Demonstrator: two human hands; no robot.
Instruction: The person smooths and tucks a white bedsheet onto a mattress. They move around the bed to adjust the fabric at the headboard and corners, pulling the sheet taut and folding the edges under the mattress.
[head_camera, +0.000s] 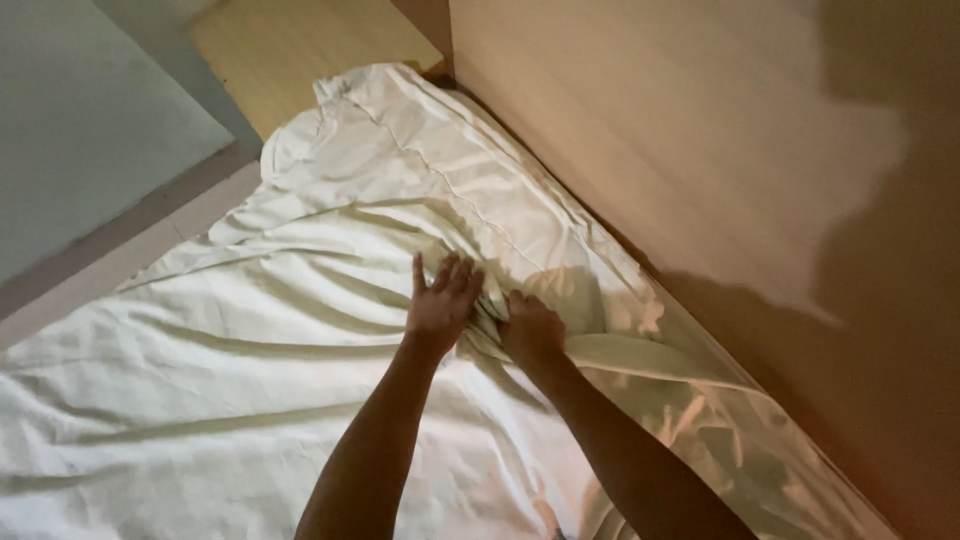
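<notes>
Item: right hand, grip closed on a gathered fold of the cream bed sheet, which lies spread over the bed. Just beside that grip, left hand, open, fingers splayed, palm flat on the cloth. Sheet: thin, soft, light, limp; likely slides easily; best taken at a bunched fold or the stitched hem beyond the grip. Farther: smooth tan wall; wooden floor.
</notes>
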